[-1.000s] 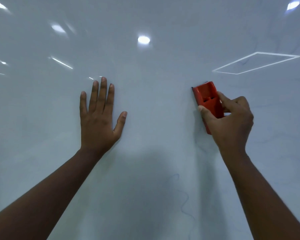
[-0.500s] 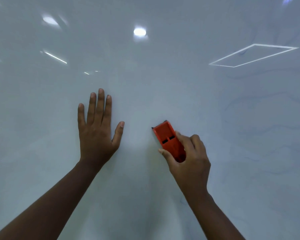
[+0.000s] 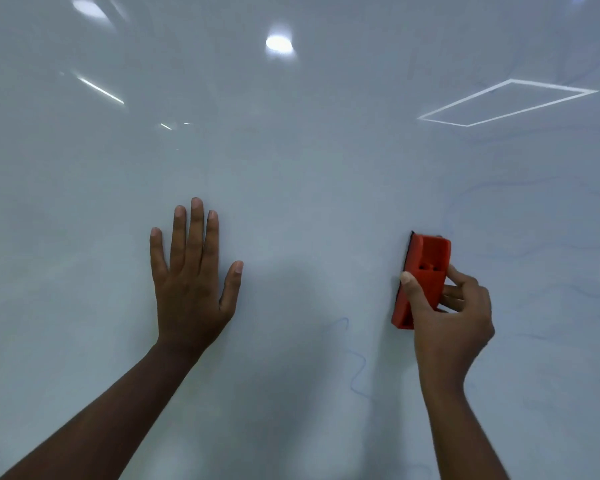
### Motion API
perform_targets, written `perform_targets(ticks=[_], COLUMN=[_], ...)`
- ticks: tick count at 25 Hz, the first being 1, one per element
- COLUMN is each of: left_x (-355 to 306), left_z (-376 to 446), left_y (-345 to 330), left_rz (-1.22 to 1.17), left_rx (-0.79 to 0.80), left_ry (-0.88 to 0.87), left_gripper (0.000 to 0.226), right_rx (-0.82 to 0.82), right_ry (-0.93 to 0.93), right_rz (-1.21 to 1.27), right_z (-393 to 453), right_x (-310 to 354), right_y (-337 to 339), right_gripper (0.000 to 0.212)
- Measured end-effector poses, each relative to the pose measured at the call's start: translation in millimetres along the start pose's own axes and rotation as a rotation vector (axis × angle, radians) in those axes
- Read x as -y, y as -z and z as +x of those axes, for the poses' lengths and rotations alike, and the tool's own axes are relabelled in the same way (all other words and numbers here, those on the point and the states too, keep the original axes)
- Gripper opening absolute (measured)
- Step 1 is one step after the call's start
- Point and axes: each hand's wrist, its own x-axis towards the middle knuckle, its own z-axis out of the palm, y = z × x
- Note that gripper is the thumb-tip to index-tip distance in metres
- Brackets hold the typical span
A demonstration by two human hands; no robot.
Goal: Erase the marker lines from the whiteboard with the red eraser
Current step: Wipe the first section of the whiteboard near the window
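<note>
The whiteboard (image 3: pixel 291 168) fills the view. My right hand (image 3: pixel 451 317) grips the red eraser (image 3: pixel 426 268) and holds it upright, its dark felt edge against the board. My left hand (image 3: pixel 191 275) lies flat on the board with fingers straight, well left of the eraser. A faint blue wavy marker line (image 3: pixel 355 368) runs down the board below and left of the eraser. More faint blue lines (image 3: pixel 520 254) show to the right of the eraser.
Ceiling lights reflect on the glossy board: a round spot (image 3: pixel 278 44) at the top middle and a bright rectangular outline (image 3: pixel 506 102) at the upper right.
My right hand has carried the eraser from the middle of the board, near my left thumb, out to the right and turned it more upright. My left hand has stayed flat on the board.
</note>
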Motion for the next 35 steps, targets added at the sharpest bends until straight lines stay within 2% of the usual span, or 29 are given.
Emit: perform_targets(ticks=[3,8,12,15,19,21,24,27,30,32,35], left_x=[-6.1,-13.4,-8.3,-6.8,-6.9,-7.8,-9.5,-10.5,-10.3,-8.1,-2.4], left_z=[-7.9,-37.4,-56.5,-58.9,-65.9,-69.0,-72.7,-77.3,-83.0,-89.4,-101.0], left_y=[-2.8,-7.2,-8.0,-8.1,-9.4,-8.8,-6.6,-4.9,-3.6,-2.1,2.0], left_rz=[-0.005,-0.013,0.009,0.011,0.004,0.007,0.003,-0.003,-0.005,-0.007,-0.007], left_rx=[-0.004,0.015,0.046,0.036,0.029,0.040,0.064,0.083,0.086,0.096,0.120], left_ry=[0.020,0.030,-0.025,-0.043,-0.036,-0.028,-0.013,-0.006,-0.009,-0.016,-0.037], left_gripper=[0.069,0.068,0.071,0.070,0.070,0.070,0.071,0.070,0.071,0.071,0.072], right_rx=[0.068,0.344,0.416,0.359,0.161,0.122,0.113,0.204,0.391,0.499,0.644], right_ry=[0.063,0.424,0.467,0.267,-0.038,-0.119,-0.144,-0.049,0.192,0.313,0.369], right_rz=[0.025,-0.183,-0.237,-0.220,-0.022,-0.020,-0.041,-0.076,-0.239,-0.336,-0.429], right_z=[-16.4,-111.0,-125.4,-93.6,-63.9,-71.6,-84.7,-108.0,-162.1,-202.8,-248.8], right_x=[14.9,7.8,-7.8,-11.8,-45.1,-56.2,-56.8,-41.4,-34.4,-49.0,-93.5], right_y=[-20.5,-38.5,-29.2,-17.3,15.8,29.6,28.5,6.4,-13.3,-12.7,4.3], right_gripper=[0.055,0.065,0.065,0.062,0.060,0.060,0.057,0.055,0.060,0.064,0.070])
